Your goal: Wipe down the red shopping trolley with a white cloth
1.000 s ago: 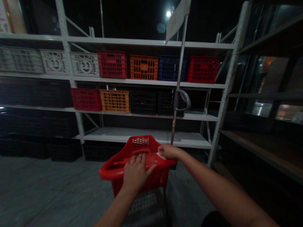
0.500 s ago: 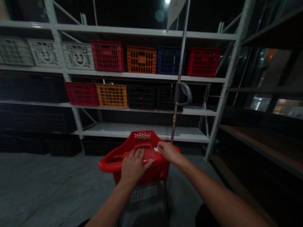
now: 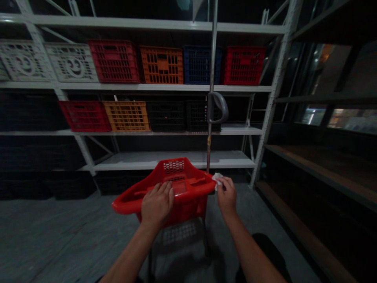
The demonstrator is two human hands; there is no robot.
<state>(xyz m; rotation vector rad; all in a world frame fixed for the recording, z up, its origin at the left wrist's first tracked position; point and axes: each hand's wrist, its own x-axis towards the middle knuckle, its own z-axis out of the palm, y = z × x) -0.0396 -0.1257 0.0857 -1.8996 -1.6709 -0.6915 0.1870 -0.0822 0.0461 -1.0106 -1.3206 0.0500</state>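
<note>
A small red plastic shopping cart [image 3: 176, 210] stands before me, its basket tapering away toward the shelves. My left hand [image 3: 157, 202] lies over the middle-left of the cart's handle [image 3: 129, 206], fingers together across the top; its thumb is mostly hidden. At the handle's right end, my right hand [image 3: 226, 194] pinches a crumpled white tissue [image 3: 217, 180]. The tissue is against or just beside the red rim there; I cannot tell whether it touches. A clear panel [image 3: 179, 189] sits in the middle of the handle.
A metal pole [image 3: 212, 59] with a grey loop grip [image 3: 219, 108] rises behind the cart's right side. White shelving [image 3: 176, 161] holds red, orange, blue, black and white crates [image 3: 161, 65]. Dark shelves [image 3: 309, 167] stand at right, close to my right arm.
My right hand has moved right with the tissue, from mid-handle to its right end. My left hand stays on the handle, its thumb drawn in. The view has shifted slightly.
</note>
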